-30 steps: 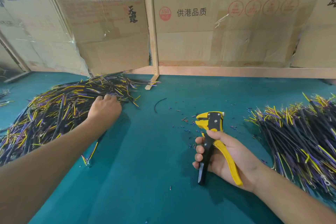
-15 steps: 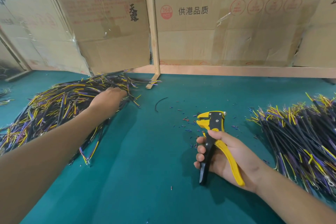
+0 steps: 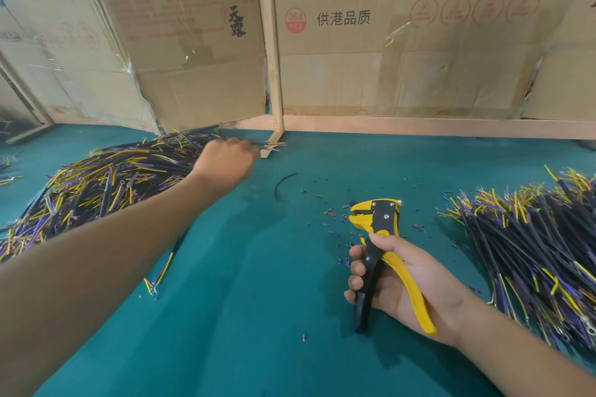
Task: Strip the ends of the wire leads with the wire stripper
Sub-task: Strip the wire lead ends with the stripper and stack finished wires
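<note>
Your biggest risk right now is at the left pile of wire leads: the leads lie tangled across one another, so if you pull one out by its far end you may drag several neighbours with it, or scatter them toward the wooden post at the back of the counter. A second risk is in the tool hand: the wire stripper has its head pointing away from you over a litter of insulation scraps (small blue and red bits), and a squeeze before a lead is seated in the jaws would strip nothing or nick the wrong length. Mixing the piles is also possible, since the right pile of leads looks much the same as the left one. Your left hand is curled at the far tip of the left pile, its fingers closed around what appears to be a lead or a few leads, though the fingertips are turned away and exactly how many it holds cannot be told. Your right hand is wrapped around the stripper's handles, thumb over the yellow handle and fingers over the black one, with the handles spread apart and the tool low over the counter.
</note>
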